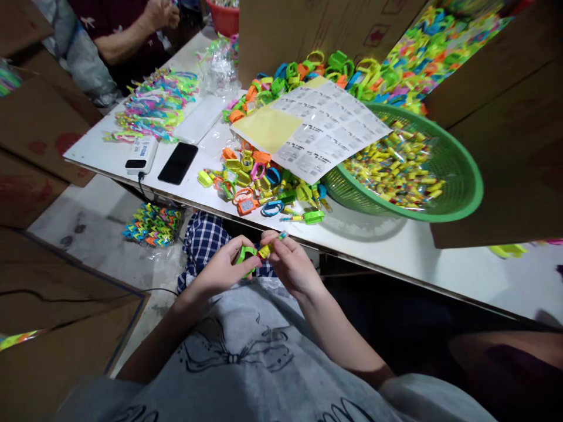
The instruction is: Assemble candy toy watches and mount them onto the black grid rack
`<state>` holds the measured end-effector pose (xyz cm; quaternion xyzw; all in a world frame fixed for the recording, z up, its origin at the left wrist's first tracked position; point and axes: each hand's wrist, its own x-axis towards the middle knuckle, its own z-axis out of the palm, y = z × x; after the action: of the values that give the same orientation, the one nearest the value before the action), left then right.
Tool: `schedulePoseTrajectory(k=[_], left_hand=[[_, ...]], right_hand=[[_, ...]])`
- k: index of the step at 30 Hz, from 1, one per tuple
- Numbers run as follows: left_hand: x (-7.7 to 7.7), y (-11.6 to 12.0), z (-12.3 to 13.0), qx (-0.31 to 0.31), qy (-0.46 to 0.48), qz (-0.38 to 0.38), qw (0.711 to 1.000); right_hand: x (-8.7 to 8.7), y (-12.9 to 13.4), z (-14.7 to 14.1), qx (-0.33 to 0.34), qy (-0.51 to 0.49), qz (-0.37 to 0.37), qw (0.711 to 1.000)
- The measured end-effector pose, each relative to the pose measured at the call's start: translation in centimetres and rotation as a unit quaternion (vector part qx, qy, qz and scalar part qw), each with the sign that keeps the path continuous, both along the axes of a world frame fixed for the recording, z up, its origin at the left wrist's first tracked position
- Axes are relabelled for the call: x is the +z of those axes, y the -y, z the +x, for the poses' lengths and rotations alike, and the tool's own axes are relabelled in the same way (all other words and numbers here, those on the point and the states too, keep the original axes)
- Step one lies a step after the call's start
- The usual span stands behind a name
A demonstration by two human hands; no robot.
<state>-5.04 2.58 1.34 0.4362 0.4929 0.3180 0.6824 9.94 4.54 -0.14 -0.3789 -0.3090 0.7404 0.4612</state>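
Observation:
Over my lap, just in front of the table edge, my left hand point(229, 262) is closed on a green plastic watch-like piece point(246, 253). Close beside it, my right hand point(294, 264) pinches a small yellow tube point(265, 251) with a bluish clear end. The tube's lower end meets the green piece. Beyond my hands, a pile of colourful plastic watch-like pieces point(246, 202) lies on the table, some with similar tubes by them. A sheet of printed stickers point(325, 126) rests on the pile, near a green basket point(472, 187) of small wrapped yellow tubes point(396, 170).
A black phone point(178, 163) and a white power bank point(141, 155) with a cable lie on the white table point(347, 234). Bagged colourful items point(158, 105) are at the left. Cardboard boxes point(505, 135) stand around. Another person's arm point(127, 40) shows at the upper left.

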Motion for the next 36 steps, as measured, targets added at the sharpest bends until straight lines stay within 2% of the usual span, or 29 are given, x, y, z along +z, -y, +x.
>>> schedulePoseTrajectory(k=[5,10,13,16,21,25,30,36], left_hand=[[-0.3,0.0,0.1,0.001,-0.034,0.024,0.999],[-0.2,0.0,0.3,-0.016,-0.038,0.014,0.999],[0.0,0.1,0.2,-0.028,-0.050,0.023,0.998],[0.3,0.4,0.0,-0.024,-0.116,0.063,0.991],[1.6,1.0,0.4,0.012,-0.225,0.112,0.968],[2.2,1.4,0.9,0.049,-0.284,0.207,0.935],[2.3,1.7,1.3,0.072,-0.317,0.308,0.894],[2.8,2.0,1.8,0.091,-0.327,0.345,0.875]], right_hand=[[0.0,-0.1,0.0,0.019,-0.035,-0.022,0.999],[-0.4,-0.1,0.2,0.045,-0.036,-0.006,0.998],[-0.7,-0.2,0.5,0.064,0.001,0.029,0.998],[-0.6,-0.2,0.7,0.079,0.057,0.093,0.991],[0.5,0.4,0.4,0.042,0.125,0.176,0.975],[1.5,1.1,0.0,-0.009,0.140,0.246,0.959],[1.7,1.4,-0.2,-0.030,0.147,0.293,0.944],[1.9,1.5,-0.3,-0.038,0.141,0.313,0.938]])
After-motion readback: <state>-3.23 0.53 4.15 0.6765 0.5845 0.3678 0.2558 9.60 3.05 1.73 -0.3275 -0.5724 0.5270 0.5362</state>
